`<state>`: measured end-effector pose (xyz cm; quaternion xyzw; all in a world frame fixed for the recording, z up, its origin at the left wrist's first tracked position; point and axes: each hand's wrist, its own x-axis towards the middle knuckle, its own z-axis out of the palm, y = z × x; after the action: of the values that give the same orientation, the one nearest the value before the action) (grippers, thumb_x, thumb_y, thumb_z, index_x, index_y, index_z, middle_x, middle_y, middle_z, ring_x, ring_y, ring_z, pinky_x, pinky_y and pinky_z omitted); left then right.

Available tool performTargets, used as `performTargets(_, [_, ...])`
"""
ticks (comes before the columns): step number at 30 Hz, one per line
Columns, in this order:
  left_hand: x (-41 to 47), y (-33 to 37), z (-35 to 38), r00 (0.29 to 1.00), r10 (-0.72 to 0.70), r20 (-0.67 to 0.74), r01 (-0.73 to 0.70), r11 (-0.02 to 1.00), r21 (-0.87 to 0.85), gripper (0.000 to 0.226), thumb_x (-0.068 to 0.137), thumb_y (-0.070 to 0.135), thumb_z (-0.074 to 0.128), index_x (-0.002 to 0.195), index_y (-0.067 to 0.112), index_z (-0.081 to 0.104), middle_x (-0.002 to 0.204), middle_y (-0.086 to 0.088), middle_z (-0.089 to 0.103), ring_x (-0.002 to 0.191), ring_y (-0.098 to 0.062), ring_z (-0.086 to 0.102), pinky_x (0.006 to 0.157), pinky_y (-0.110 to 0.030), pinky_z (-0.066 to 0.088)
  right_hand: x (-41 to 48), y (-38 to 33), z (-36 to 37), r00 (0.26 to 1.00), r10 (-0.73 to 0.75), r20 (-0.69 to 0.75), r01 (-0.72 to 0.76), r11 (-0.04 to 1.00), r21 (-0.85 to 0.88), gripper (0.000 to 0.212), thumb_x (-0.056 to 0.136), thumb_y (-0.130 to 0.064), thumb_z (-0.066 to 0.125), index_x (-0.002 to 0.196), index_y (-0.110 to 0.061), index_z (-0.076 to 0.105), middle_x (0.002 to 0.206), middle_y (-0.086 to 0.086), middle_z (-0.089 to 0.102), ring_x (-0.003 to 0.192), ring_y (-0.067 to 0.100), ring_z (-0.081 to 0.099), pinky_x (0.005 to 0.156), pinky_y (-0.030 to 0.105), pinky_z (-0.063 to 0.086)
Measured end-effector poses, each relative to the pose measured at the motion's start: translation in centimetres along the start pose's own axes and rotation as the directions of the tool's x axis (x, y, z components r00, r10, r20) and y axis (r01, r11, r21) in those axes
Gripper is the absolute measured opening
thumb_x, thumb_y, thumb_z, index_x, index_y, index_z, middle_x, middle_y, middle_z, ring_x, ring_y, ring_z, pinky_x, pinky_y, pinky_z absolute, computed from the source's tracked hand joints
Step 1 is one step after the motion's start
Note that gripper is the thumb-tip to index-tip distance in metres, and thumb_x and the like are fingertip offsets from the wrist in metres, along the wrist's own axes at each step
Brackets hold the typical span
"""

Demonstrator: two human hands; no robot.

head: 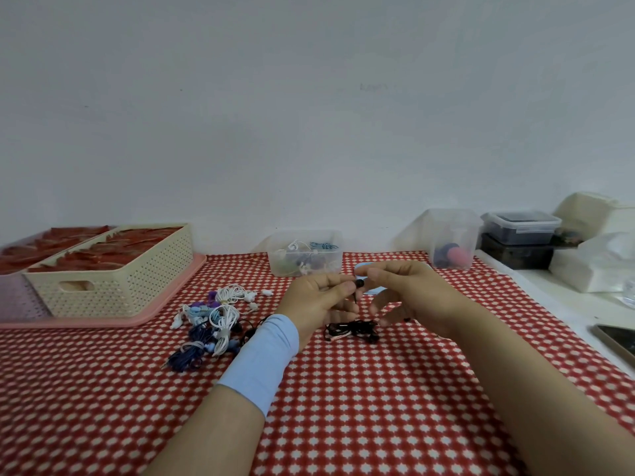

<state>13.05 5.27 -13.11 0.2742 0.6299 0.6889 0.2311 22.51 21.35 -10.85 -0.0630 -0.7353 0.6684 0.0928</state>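
Observation:
My left hand (318,298), with a light blue band on its wrist, pinches a small black earbud (359,283) between thumb and fingers. Just to the right of the earbud, my right hand (409,290) hovers with curled fingers; whether it touches the thin cable I cannot tell. The rest of the black earphone cable (350,329) lies bundled on the red-and-white checked tablecloth (378,389) below both hands. A pile of white, blue and purple earphones (213,321) lies to the left of my left wrist.
A clear box (305,257) with earphones stands behind my hands. A cream basket (113,269) on a pink tray sits at the left. A taller clear tub (452,238), stacked dark containers (519,240) and white bags are at the right. A phone (618,338) lies at the right edge.

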Motion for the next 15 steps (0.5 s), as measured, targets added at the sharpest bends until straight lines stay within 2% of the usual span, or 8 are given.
performTargets(4, [-0.18,0.14,-0.03,0.999,0.012,0.045,-0.013,1.000,0.024,0.015,0.095,0.007,0.061,0.104,0.007,0.072,0.082,-0.007,0.073,0.070,-0.015,0.068,0.062,-0.023,0.057,0.14,0.33,-0.22,0.995,0.062,0.078,-0.068,0.995,0.078,0.034,0.083,-0.027,0.070,0.111,-0.007,0.074,0.098,0.012,0.073,0.070,0.018,0.066,0.059,0.032,0.056])
performTargets(8, [-0.15,0.12,0.01,0.998,0.044,0.041,-0.047,0.996,0.075,0.016,0.094,0.004,0.060,0.105,0.003,0.072,0.081,-0.009,0.073,0.070,-0.016,0.069,0.063,-0.023,0.057,0.50,0.71,-0.10,0.994,0.093,0.060,-0.097,0.992,0.076,0.036,0.074,-0.027,0.076,0.105,-0.009,0.075,0.087,0.009,0.071,0.068,0.016,0.066,0.055,0.029,0.055])
performTargets(11, [-0.09,0.06,-0.01,0.998,0.059,0.019,-0.061,0.990,0.124,0.017,0.093,0.002,0.062,0.106,0.001,0.072,0.081,-0.011,0.073,0.070,-0.017,0.070,0.065,-0.026,0.058,0.65,0.83,-0.06,0.996,0.081,0.041,-0.083,0.995,0.054,0.036,0.075,-0.025,0.076,0.105,-0.007,0.075,0.087,0.011,0.072,0.067,0.017,0.066,0.054,0.030,0.055])
performTargets(15, [-0.11,0.21,0.10,0.998,0.061,0.013,-0.062,0.993,0.105,0.014,0.094,0.003,0.060,0.101,0.004,0.072,0.078,-0.008,0.073,0.070,-0.017,0.069,0.065,-0.026,0.059,0.49,0.60,-0.10,0.995,0.076,0.061,-0.080,0.994,0.072,0.032,0.080,-0.023,0.073,0.108,-0.007,0.075,0.091,0.011,0.073,0.070,0.018,0.068,0.056,0.032,0.056])
